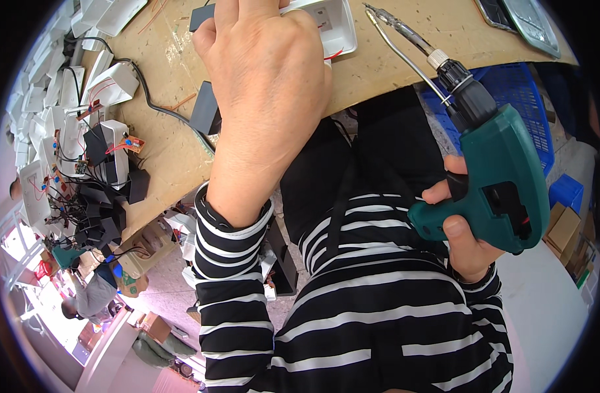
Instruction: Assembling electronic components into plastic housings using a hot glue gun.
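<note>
My right hand is closed around the grip of a green soldering gun. Its metal tip and the curved solder feed tube beside it point up and left, over the table edge. My left hand is at the top of the view, back side up, with its fingers bent. It covers part of a white plastic case; a red wire shows at the case's lower edge. The fingertips are hidden, so what they pinch cannot be made out. A black block lies beside my left wrist.
White cases, small circuit boards and black plugs with cables pile up on the left of the table. Phone-like devices lie at the far right. A blue basket stands below the table's right edge. Another person is at lower left.
</note>
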Motion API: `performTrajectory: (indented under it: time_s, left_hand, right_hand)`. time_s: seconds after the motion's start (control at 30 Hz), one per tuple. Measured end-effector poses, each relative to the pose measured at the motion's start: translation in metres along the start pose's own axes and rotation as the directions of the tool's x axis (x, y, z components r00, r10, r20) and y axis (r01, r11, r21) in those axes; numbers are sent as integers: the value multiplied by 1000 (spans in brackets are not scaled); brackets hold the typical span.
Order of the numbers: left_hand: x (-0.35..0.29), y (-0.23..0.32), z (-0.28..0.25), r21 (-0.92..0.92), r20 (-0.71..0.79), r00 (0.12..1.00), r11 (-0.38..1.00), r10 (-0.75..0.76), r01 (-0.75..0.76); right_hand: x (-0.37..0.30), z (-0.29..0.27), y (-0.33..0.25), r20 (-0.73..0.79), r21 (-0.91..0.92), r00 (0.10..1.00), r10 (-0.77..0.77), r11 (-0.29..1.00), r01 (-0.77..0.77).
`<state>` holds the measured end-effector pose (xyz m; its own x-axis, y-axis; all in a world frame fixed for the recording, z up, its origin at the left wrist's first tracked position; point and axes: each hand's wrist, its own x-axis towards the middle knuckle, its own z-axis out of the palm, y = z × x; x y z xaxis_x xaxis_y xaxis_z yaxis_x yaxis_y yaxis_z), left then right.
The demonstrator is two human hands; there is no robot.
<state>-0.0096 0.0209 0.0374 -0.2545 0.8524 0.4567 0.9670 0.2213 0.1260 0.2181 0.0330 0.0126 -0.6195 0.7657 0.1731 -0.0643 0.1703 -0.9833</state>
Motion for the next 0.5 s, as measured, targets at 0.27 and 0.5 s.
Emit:
performTrajectory:
  time_s: [0.27,0.5]
  left_hand:
    - [0,0,-1,-4,13,1000,1000,14,-14]
    - [-2,0,-7,-11,48,999,1000,-4,4]
  right_hand:
    - [5,1,1,-36,13,999,4,1000,-4]
    - [5,0,4,-77,24,997,3,1000,-1]
